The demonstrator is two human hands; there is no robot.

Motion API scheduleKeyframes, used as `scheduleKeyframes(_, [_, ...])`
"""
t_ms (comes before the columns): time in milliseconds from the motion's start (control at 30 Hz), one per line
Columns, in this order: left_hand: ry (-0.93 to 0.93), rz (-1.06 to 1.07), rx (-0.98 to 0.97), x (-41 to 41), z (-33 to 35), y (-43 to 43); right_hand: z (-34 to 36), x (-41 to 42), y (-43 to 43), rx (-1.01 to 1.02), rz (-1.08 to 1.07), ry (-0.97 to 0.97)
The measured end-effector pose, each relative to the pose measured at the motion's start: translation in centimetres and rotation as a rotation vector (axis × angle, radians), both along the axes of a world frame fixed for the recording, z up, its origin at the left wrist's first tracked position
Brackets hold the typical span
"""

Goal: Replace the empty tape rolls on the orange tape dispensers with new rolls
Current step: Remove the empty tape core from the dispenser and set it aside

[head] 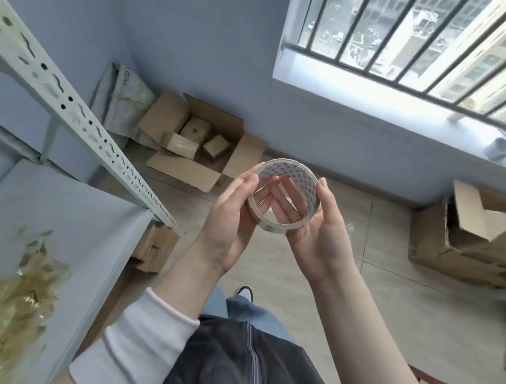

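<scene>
A tape roll [292, 178] with a printed inner wall is held up in mid-air, its opening turned toward the camera, gripped from both sides: the left hand [231, 217] curls round its left edge and the right hand [318, 231] cups its right edge and underside, with fingertips of both showing through the hole. How much tape is wound on it is hard to judge, since the band looks thin and clear. Beyond the roll, on the floor, an open cardboard box [183, 167] holds several small cartons. Right of the roll a second, torn carton [461, 240] is cut off by the frame edge. Above and right of the roll a blurred grey object [500, 149] sits on the window sill [376, 95]; what it is cannot be told. Left of the roll stands a perforated shelf upright [69, 105], and lower left a smeared golden crinkled mass [1, 292] lies on the shelf board [61, 205]
</scene>
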State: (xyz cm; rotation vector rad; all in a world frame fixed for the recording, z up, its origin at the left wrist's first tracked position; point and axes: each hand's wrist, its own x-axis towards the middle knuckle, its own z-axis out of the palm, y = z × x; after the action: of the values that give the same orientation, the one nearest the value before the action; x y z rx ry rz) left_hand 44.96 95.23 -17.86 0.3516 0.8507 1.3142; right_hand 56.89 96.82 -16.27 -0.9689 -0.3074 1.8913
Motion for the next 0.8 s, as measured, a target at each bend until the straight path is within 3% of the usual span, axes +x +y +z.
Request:
scheduleKeyframes(533, [0.030,0.137,0.046,-6.6,1.7,14.1,1.1,-6.7,15.8,0.048,0.192,-0.037])
scheduleKeyframes(800, [0.156,0.363,0.041,-9.7,4.5,15.7,3.4,-10.5,20.0,0.205,0.519,0.015])
